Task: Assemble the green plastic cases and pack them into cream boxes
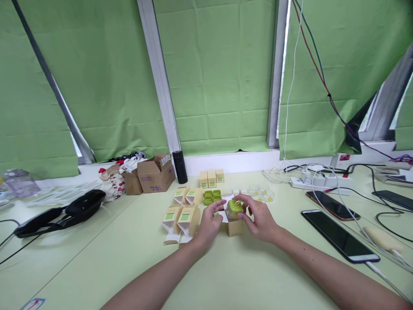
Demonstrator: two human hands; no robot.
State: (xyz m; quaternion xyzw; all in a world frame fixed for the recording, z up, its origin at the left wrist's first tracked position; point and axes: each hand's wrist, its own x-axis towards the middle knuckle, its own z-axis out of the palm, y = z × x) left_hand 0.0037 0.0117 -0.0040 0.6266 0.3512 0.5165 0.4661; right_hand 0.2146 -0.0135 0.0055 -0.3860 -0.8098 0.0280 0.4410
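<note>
My right hand (pixel 260 218) grips a small clear container with a green lid (pixel 235 207), thumb and fingers around its sides. The container is at the mouth of a small open cardboard box (pixel 235 228); how far inside it sits is hard to see. At the box's left side, my left hand (pixel 209 223) has its fingers curled on the white flap. Left of it stand several open boxes with green labels (pixel 185 217). Behind are several green lids (pixel 212 196) in a block and several clear cups (pixel 260 193) with yellow dots.
Several closed small boxes (pixel 211 178) stand at the back beside a black cylinder (pixel 180 167) and a larger cardboard box (pixel 157 174). Phones (pixel 338 234), cables and a power strip (pixel 318 183) lie to the right. A black strapped headset (pixel 64 213) is on the left.
</note>
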